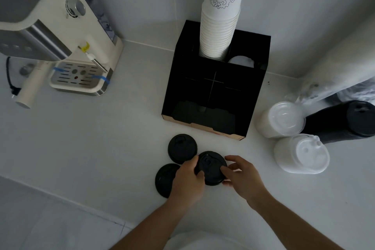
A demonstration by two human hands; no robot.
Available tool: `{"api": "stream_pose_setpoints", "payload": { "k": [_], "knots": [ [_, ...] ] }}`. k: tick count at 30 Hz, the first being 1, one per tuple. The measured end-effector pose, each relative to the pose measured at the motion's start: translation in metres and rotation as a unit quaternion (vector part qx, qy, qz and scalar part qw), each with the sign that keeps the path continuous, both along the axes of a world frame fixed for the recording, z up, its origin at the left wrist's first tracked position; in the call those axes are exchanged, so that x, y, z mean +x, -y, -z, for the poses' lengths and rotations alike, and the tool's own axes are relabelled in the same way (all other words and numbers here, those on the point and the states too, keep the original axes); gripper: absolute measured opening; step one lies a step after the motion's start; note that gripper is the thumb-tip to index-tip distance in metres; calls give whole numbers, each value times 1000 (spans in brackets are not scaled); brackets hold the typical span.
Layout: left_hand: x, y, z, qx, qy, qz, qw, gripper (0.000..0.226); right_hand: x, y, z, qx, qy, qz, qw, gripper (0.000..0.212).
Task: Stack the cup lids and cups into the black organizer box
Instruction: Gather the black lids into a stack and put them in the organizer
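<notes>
The light is dim and flat, grey all over, with only soft, faint shadows on the white counter (101, 138). The black organizer box (215, 91) reads as near-featureless dark (its inner detail is lost). Wide-angle bending shows at the edges, and the picture is slightly soft throughout.

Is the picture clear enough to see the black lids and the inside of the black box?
Head view: dim, flat light; the lid held by both hands, left and right, shows little relief. The black box front is nearly featureless. Wide-angle bending curves the cup stack and walls.
</notes>
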State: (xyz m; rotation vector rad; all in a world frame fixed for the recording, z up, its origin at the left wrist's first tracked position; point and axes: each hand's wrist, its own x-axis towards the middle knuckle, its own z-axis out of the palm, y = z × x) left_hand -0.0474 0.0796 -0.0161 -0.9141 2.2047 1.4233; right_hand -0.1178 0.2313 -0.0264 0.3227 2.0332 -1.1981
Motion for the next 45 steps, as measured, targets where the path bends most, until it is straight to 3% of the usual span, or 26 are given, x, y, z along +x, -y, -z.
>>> {"api": "stream_pose_setpoints", "payload": {
  "k": [9, 15, 27, 35, 45],
  "knots": [
    [-5, -3, 0, -19, 22, 36, 999, 57, -5, -2, 1, 60, -48, -96, 992, 26],
    [-3, -5, -3, 0, 22, 23, 1000, 56, -8, -2, -4, 46, -22, -75, 996, 11],
    [20, -1, -15, 28, -39, -55, 997, 57, 7, -6, -18, -23, 15, -2, 1000, 22],
    [39, 21, -21, 90, -85, -122, 985, 34, 18, 9, -36, -48, 11, -45, 998, 20],
    [39, 58, -31, 146, -87, -174, 970, 30, 21, 38, -44, -55, -20, -48, 997, 14]
  ]
}}
